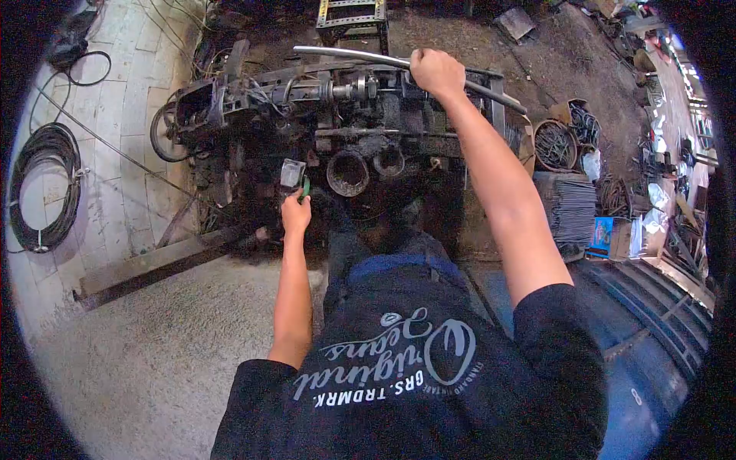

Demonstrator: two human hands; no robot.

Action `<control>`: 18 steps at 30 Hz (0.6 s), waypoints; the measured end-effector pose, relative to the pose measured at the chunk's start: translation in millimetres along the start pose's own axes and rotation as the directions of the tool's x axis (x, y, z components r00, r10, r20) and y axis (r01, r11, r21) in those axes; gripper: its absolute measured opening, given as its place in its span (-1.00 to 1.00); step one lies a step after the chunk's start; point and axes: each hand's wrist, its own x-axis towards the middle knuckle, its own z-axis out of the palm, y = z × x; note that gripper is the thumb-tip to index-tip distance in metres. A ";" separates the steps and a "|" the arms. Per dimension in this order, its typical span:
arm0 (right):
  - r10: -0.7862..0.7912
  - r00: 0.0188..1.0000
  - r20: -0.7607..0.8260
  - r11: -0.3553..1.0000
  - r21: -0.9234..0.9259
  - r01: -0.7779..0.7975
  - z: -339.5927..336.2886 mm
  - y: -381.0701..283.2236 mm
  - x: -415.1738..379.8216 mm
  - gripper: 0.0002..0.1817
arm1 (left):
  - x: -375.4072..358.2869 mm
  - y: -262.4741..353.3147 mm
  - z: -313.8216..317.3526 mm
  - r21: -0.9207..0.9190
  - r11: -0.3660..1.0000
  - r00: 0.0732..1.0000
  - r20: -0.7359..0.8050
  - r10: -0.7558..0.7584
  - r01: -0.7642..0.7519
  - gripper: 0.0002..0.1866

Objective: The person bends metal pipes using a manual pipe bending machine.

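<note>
My right hand (438,70) is closed around a long, slightly bent metal rod (353,54), which slants over the far side of a dark, greasy lathe-like machine (307,92). My left hand (296,211), lower and nearer my body, grips a tool with a green part (306,186) showing at the fingers. Just beyond that hand is a grey block-like piece (292,172); whether it belongs to the held tool I cannot tell. Two round metal openings, a larger one (347,174) and a smaller one (389,161), face up at the machine's near side.
A coil of black cable (46,188) hangs on the pale wall at left. Toward the right are a round basket of metal pieces (555,145), a stack of thin rods (575,205) and a blue box (601,233). A perforated metal frame (351,21) stands beyond the machine.
</note>
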 end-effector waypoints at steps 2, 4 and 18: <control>0.018 0.999 0.038 1.000 0.000 -0.018 -6.2 -6.0 1.4 -0.48 | 1.7 3.7 -1.7 0.004 1.000 1.000 0.001 -0.005 0.005 -0.60; 0.048 0.996 0.081 0.999 0.003 -0.048 -10.7 -9.3 2.0 -0.48 | 2.7 3.9 -1.4 -0.017 0.999 0.998 0.026 -0.051 0.052 -0.61; 0.080 0.989 0.123 0.997 -0.005 -0.080 -17.6 -8.2 -1.1 -0.46 | 3.0 1.9 -4.5 -0.018 1.000 0.999 0.041 -0.006 0.007 -0.62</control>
